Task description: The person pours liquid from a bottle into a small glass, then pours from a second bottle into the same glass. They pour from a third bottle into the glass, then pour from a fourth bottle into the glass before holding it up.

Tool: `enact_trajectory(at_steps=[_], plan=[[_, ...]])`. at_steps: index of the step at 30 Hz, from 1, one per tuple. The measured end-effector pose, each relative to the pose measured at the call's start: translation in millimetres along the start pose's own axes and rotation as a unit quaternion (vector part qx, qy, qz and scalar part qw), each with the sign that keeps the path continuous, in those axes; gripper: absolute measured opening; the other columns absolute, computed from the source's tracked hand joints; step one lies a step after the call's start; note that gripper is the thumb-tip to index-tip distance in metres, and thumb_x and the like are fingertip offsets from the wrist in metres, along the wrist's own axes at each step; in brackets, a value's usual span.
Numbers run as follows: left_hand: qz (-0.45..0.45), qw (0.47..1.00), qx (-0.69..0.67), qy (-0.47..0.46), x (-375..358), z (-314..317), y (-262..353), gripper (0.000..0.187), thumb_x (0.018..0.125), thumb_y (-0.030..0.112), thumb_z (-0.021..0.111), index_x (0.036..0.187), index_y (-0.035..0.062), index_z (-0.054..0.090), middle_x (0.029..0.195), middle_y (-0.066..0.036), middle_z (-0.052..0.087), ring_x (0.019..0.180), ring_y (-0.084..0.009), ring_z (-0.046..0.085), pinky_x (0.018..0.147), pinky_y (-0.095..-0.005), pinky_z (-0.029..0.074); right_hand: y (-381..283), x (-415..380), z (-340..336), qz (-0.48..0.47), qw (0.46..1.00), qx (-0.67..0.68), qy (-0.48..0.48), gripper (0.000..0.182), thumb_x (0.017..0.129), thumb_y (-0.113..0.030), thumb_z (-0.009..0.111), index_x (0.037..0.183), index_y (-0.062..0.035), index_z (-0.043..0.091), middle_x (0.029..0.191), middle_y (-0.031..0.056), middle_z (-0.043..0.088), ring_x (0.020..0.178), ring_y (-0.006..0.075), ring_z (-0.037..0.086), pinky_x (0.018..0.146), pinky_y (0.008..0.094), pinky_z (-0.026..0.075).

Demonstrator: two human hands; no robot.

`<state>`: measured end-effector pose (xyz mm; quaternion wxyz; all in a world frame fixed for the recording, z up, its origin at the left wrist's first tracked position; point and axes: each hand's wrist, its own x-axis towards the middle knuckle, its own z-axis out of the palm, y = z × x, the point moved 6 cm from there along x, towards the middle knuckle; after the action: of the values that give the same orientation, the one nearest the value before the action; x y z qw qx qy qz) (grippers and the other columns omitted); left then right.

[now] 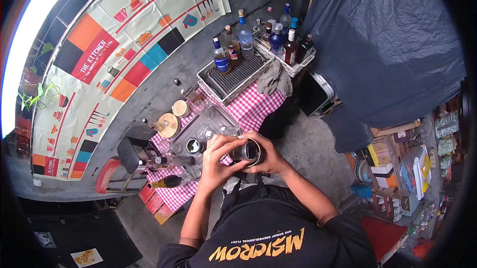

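Note:
Both hands are wrapped round a shiny-rimmed, cup-shaped vessel, held in front of my body. It is tilted so its dark inside shows; its contents cannot be made out. My left hand grips the vessel's left side, fingers over the top and thumb below. On the other side, my right hand curls round the rim. Just left of my left hand stands a cup with green leaves in it. Clear glasses are grouped on a grey metal tray beyond my hands.
A red-checked cloth covers the table. Bottles stand in a wire-mesh basket and a white basket at the back, beside a grey rag. Nearer are round wooden lids and a dark bottle. Shelves fill the right.

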<state>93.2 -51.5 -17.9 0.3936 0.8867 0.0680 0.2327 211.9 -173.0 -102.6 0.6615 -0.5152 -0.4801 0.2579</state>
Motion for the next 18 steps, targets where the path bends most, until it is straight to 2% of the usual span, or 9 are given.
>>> enact_trajectory(at_steps=[18], plan=[[-0.004,1.0,0.001,-0.008,3.3,1.5,-0.8,0.059,0.069,0.016,0.098,0.126,0.0075,0.082,0.115,-0.009,0.077,0.108,-0.0301,0.069,0.1,-0.0433,0.05,6.8,-0.7,-1.2,0.002,1.0,-0.007,-0.001,0.093,0.069,-0.028,0.102,0.147,-0.002,0.059,0.136,0.0143,0.066,0.131,0.0298,0.067,0.114,0.0429,0.051]])
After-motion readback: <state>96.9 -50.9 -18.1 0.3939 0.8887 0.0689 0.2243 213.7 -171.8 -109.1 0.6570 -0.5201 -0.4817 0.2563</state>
